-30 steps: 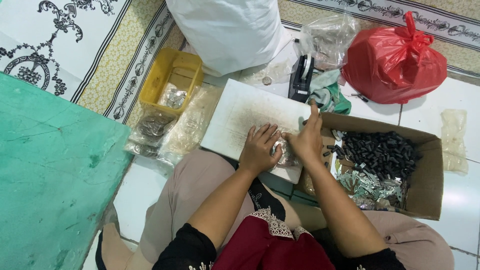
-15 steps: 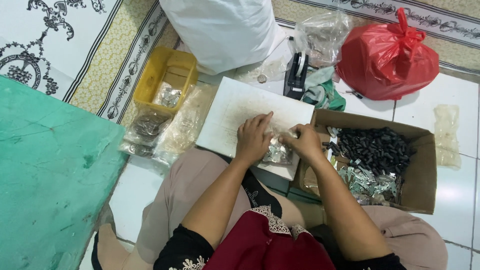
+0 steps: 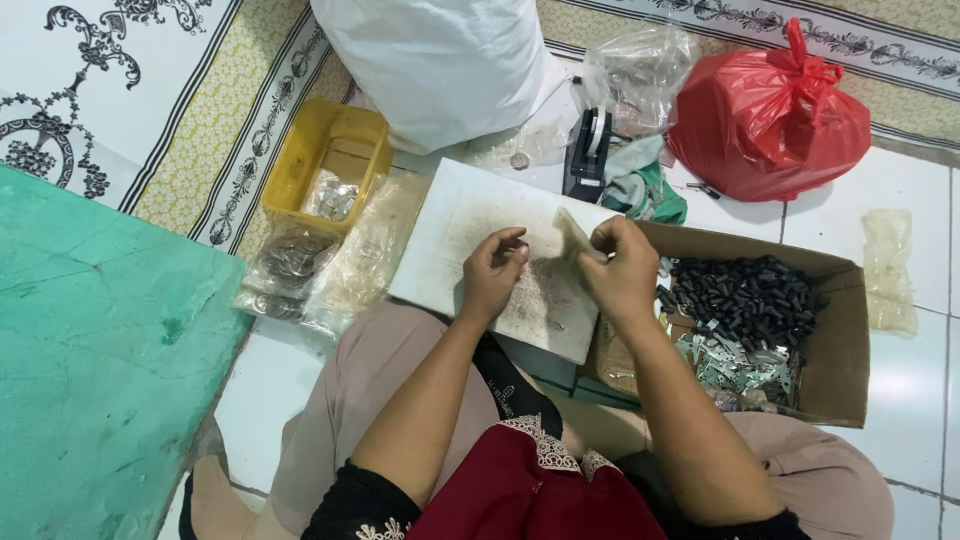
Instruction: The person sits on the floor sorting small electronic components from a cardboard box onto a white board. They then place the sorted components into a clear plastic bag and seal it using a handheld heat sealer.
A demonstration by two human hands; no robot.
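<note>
Underneath, white board (image 3: pixel 470 225) on tiled floor (image 3: pixel 905 370).

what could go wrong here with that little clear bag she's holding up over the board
Both hands, left hand and right hand, pinch the small clear bag above the white board. If it holds small parts, a slip could scatter them across the board and onto the tiled floor. The cardboard box of black and silver pieces sits right beside the right hand, so an elbow or wrist knock might spill it.
</note>
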